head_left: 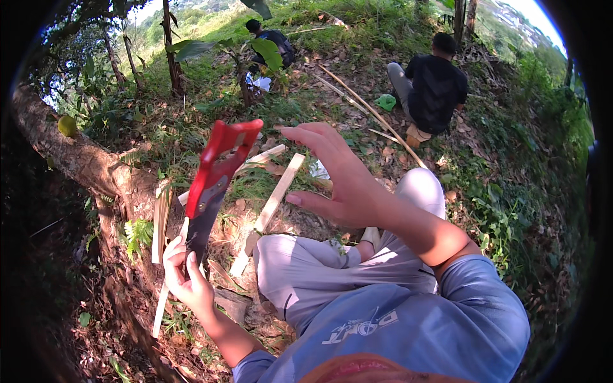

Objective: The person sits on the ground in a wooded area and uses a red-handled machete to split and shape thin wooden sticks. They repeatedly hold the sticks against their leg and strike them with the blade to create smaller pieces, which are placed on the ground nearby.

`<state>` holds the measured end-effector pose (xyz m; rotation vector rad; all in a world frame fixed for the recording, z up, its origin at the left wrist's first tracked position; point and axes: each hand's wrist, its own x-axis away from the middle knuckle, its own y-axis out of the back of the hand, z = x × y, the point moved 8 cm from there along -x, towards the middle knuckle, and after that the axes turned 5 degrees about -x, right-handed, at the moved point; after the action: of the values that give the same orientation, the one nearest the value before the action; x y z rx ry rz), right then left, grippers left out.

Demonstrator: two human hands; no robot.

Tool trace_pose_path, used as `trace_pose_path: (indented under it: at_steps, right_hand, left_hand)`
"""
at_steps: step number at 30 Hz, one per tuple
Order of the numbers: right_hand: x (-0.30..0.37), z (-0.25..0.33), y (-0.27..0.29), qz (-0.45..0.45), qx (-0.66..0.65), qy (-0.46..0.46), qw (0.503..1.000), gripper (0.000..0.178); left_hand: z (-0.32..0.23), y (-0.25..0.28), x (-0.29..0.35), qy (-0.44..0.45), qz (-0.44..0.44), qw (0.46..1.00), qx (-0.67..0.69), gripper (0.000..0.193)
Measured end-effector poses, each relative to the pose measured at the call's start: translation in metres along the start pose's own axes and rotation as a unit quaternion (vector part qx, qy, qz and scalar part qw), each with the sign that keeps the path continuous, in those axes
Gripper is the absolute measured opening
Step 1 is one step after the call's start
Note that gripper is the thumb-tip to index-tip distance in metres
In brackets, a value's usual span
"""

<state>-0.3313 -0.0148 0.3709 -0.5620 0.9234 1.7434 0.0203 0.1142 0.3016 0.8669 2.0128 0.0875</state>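
A leafy hillside [491, 210] of grass, brown litter and undergrowth fills the background, bright at the top and shaded toward the edges. A thick tree trunk [83, 143] leans along the left. The wearer sits cross-legged in pale trousers [313, 268]; beyond, a person in a dark top [437, 86] sits facing away, and another person [276, 46] is low to the ground farther up, partly behind leaves. Long thin poles [370, 112] lie between the wearer and the nearer person. A saw with a red handle [205, 182] stands upright in front of the wearer's left side, handle uppermost. The left hand [185, 273] pinches its blade low down, between thumb and fingers; a pale strip of wood [161, 309] passes behind that hand, and whether it is gripped too I cannot tell. The right hand [329, 175] is raised, fingers and thumb spread, apart from the saw, over a squared wooden stick [281, 191] on the ground.
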Motion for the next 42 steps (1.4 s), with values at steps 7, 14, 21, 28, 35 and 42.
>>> trace_pose_path:
  at_steps: [7,14,21,28,35,42]
  right_hand:
    - [0.043,-0.044,-0.025,0.144,0.082,-0.037,0.985,0.063]
    - [0.091,-0.077,-0.050,0.245,-0.163,-0.276,0.915,0.053]
    - [0.099,-0.079,-0.035,0.274,-0.285,-0.340,0.853,0.076]
    - [0.067,-0.119,0.028,0.121,-0.180,-0.353,0.910,0.055]
    - [0.017,-0.202,0.091,0.050,0.048,-0.333,0.941,0.042]
    - [0.083,-0.464,0.159,0.008,-0.013,-0.437,0.900,0.028]
  left_hand:
    - [-0.024,-0.062,0.055,-0.048,0.226,0.972,-0.034,0.008]
    - [-0.013,-0.058,0.068,-0.014,0.255,0.967,0.014,0.010]
    - [-0.014,-0.072,0.052,-0.086,0.222,0.968,0.077,0.012]
    - [0.020,-0.100,0.058,-0.057,0.140,0.988,-0.028,0.061]
    - [0.177,-0.190,0.226,0.210,0.394,0.850,-0.281,0.079]
    - [0.157,-0.189,0.207,0.221,0.379,0.863,-0.251,0.071]
